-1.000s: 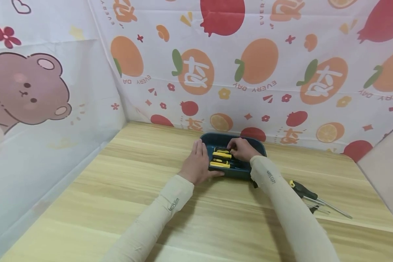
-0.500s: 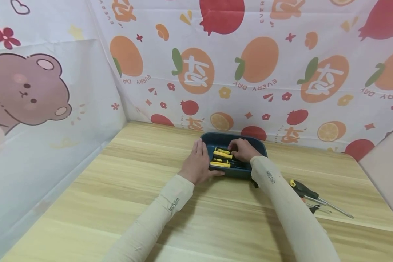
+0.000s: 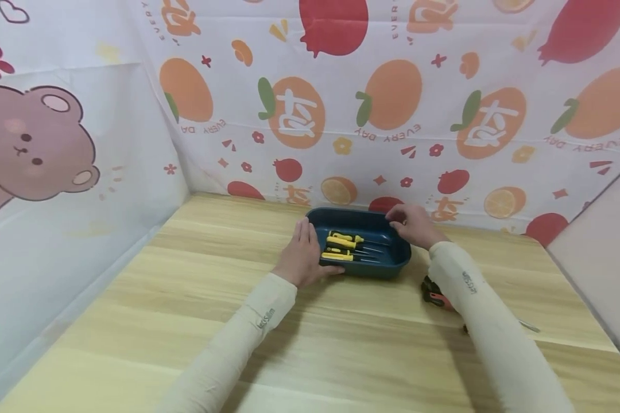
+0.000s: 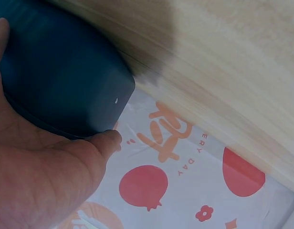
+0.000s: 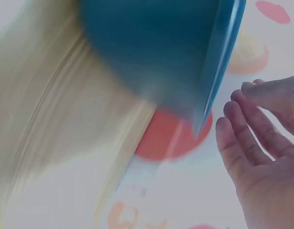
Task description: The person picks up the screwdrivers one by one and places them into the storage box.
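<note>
A dark blue rectangular bin (image 3: 364, 270) stands on the wooden table near the back wall. Inside it, several small yellow-and-black screwdrivers (image 3: 342, 243) lie side by side, handles to the left and shafts pointing right. My left hand (image 3: 301, 257) rests against the bin's left end, fingers straight along the side and thumb at the front wall. Over the bin's back right corner is my right hand (image 3: 417, 226), its fingers loosely bent with nothing between them. In the right wrist view those fingertips (image 5: 226, 129) are beside the bin's rim (image 5: 218, 62).
Right of the bin, a red-and-black tool handle (image 3: 436, 296) lies on the table (image 3: 341, 344), partly covered by the right sleeve (image 3: 488, 321). A metal shaft tip (image 3: 528, 326) shows beyond that sleeve. A fruit-print sheet (image 3: 372, 166) hangs close behind the bin.
My right hand has left the screwdrivers in the bin and moved right to the back right corner. The left hand stays at the bin. The head view has shifted slightly.
</note>
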A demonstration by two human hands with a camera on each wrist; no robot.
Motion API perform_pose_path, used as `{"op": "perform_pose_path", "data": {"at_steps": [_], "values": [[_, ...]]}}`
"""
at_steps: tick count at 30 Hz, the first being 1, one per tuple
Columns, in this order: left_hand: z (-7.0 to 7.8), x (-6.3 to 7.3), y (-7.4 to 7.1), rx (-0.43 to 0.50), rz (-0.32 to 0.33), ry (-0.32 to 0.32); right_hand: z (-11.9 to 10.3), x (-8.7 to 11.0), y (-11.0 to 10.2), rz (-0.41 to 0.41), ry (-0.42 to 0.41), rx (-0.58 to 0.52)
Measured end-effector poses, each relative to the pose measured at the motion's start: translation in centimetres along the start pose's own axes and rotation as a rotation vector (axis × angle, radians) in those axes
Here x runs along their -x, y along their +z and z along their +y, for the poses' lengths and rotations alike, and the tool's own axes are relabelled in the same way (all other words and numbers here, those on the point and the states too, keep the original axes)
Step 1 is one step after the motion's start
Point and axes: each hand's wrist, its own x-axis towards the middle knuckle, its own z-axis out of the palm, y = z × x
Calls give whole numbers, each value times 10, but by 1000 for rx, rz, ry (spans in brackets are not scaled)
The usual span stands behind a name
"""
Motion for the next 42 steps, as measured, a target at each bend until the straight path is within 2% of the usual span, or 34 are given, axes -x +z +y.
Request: {"op": "perform_pose_path", "data": {"at_steps": [4, 7, 13, 17, 22, 27, 33, 42], "values": [[-9, 2, 2, 24, 2, -5, 17, 18, -16, -7, 25, 28], [-15, 2, 2, 38, 7, -17, 30, 32, -28, -43, 58, 57], [-21, 2, 1, 62, 8, -32, 59, 61, -47, -159, 130, 43], [-21, 2, 1, 80, -5, -44, 74, 79, -53, -251, 149, 43], [-20, 0, 2, 91, -15, -47, 85, 98, -55, -365, 163, 36], [-15, -1, 1, 89, -9, -28, 89, 112, -58, -465, 222, 20], [-10, -2, 0, 78, -8, -20, 92, 123, -61, -482, 192, -3], [-3, -7, 3, 80, -35, -19, 102, 129, -60, -482, 222, -4]]}}
